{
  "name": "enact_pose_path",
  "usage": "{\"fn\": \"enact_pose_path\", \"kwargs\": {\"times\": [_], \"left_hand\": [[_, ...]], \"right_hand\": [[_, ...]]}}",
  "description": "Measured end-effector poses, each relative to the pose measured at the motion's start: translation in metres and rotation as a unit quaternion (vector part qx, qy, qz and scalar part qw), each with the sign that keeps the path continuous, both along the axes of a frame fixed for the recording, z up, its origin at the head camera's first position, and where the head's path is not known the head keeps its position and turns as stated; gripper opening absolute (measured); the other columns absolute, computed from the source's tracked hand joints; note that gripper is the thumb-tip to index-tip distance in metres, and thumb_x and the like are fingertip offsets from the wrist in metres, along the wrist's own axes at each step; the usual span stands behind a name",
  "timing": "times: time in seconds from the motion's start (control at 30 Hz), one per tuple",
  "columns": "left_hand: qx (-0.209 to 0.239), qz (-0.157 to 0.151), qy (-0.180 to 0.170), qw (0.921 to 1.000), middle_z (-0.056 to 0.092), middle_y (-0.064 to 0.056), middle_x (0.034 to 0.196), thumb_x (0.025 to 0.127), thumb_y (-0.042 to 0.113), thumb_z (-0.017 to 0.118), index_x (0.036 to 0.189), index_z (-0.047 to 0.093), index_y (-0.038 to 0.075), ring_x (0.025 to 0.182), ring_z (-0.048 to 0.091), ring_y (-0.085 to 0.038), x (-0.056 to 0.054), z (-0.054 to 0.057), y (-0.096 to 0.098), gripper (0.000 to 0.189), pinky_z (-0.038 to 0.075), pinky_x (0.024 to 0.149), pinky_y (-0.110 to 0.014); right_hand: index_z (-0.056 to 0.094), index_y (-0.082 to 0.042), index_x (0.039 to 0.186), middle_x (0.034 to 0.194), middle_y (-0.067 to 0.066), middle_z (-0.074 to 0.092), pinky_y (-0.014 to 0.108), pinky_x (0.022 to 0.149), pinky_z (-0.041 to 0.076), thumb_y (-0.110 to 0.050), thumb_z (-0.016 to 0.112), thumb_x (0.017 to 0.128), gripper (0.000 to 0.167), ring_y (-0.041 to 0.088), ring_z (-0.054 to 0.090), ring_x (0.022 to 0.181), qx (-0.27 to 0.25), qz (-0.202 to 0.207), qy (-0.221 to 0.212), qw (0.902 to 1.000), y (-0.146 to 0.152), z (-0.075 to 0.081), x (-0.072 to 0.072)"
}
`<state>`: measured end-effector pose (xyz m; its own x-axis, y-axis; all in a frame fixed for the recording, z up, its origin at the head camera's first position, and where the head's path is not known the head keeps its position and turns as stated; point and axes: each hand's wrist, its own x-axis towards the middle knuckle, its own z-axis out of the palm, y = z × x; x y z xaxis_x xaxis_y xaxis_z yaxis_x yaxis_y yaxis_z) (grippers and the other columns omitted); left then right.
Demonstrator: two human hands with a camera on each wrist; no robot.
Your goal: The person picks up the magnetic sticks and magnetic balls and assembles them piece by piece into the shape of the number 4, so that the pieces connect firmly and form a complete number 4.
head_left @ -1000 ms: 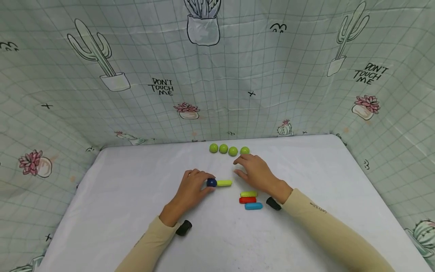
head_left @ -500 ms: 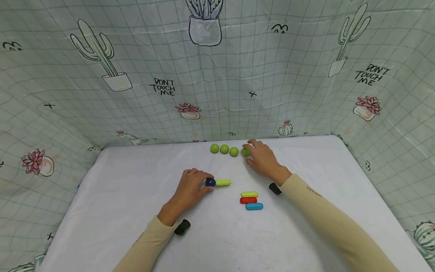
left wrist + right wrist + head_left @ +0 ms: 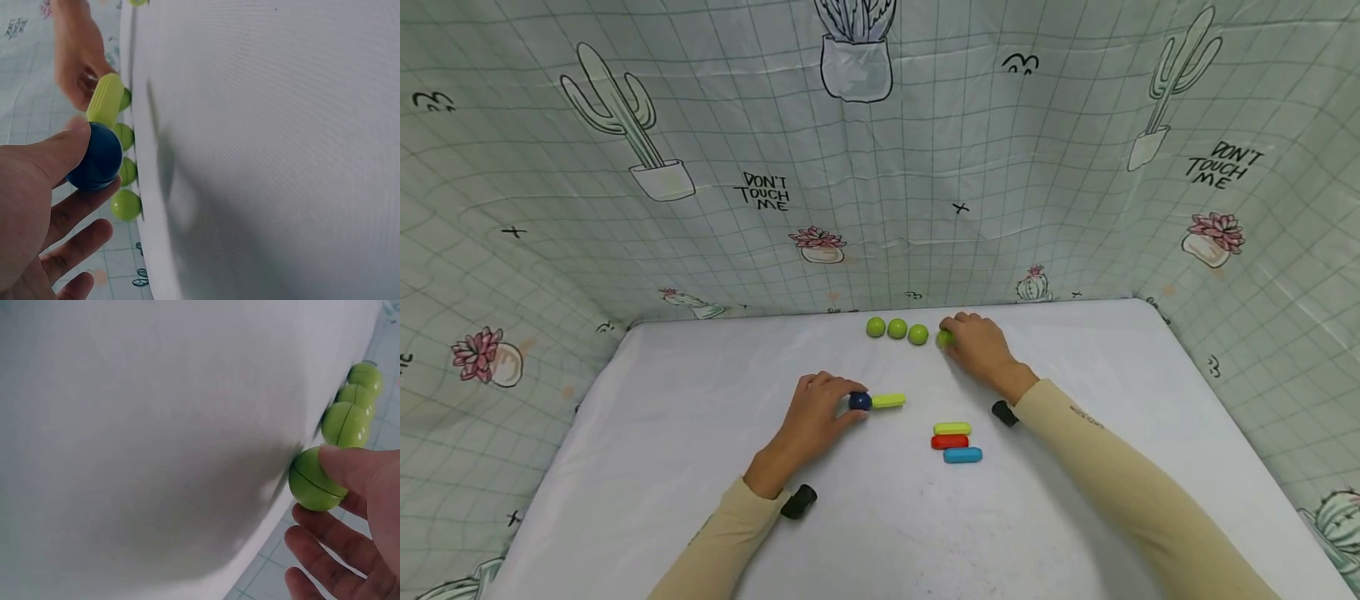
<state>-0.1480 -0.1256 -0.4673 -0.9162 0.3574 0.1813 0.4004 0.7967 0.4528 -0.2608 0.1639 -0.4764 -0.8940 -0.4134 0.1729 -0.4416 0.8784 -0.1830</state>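
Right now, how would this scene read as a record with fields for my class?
left grip: pinches dark blue round ball; ridged yellow-green stick touching it
right grip: pinches glossy green round ball
ball row: three other green balls, left of it
loose sticks: second yellow-green stick, red stick, light blue stick, far to near
surface: white tabletop

Navy ball (image 3: pixel 861 402), dark-lined green balls (image 3: pixel 345 425), yellow sticks (image 3: pixel 889 401), red stick (image 3: pixel 950 442), blue stick (image 3: pixel 962 455), white table (image 3: pixel 700 383), gridded cactus-print cloth (image 3: pixel 940 142)
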Motion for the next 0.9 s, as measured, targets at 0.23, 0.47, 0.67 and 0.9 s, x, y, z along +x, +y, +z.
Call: {"fn": "enact_pose_path", "kwargs": {"times": [0.23,0.47,0.67,0.9], "left_hand": [[0.015,0.001,0.000,0.9999,0.077,-0.005,0.116,0.090,0.021,0.086,0.121,0.077,0.011,0.108,0.063,-0.026,0.000,0.001,-0.003,0.034,0.040,0.108,-0.053],[0.034,-0.004,0.014,0.9993,0.077,-0.005,0.114,0.089,0.019,0.087,0.120,0.077,0.010,0.106,0.063,-0.026,-0.001,0.002,-0.005,0.034,0.041,0.106,-0.052],[0.037,-0.008,0.017,0.9991,0.077,-0.005,0.114,0.089,0.019,0.087,0.121,0.077,0.009,0.105,0.062,-0.026,-0.001,0.003,-0.005,0.035,0.041,0.105,-0.052],[0.037,-0.012,0.021,0.9990,0.077,-0.005,0.115,0.089,0.018,0.087,0.121,0.077,0.010,0.106,0.062,-0.026,-0.002,0.002,-0.001,0.035,0.041,0.105,-0.053]], "right_hand": [[0.072,-0.002,0.125,0.110,0.013,0.074,0.050,0.090,0.058,-0.011,0.082,0.093,0.034,0.032,0.069,0.101,-0.044,0.011,-0.020,0.9988,0.000,0.002,0.022],[0.071,-0.003,0.125,0.114,0.009,0.075,0.048,0.093,0.058,-0.010,0.083,0.092,0.036,0.029,0.070,0.106,-0.088,0.080,-0.045,0.9919,-0.009,0.004,0.051],[0.071,-0.006,0.125,0.115,0.007,0.074,0.044,0.093,0.058,-0.014,0.083,0.093,0.036,0.025,0.069,0.104,-0.099,0.121,-0.060,0.9859,-0.018,0.003,0.068],[0.071,-0.007,0.125,0.115,0.005,0.074,0.043,0.093,0.059,-0.014,0.084,0.093,0.035,0.024,0.070,0.104,-0.113,0.131,-0.056,0.9834,-0.022,0.008,0.076]]}}
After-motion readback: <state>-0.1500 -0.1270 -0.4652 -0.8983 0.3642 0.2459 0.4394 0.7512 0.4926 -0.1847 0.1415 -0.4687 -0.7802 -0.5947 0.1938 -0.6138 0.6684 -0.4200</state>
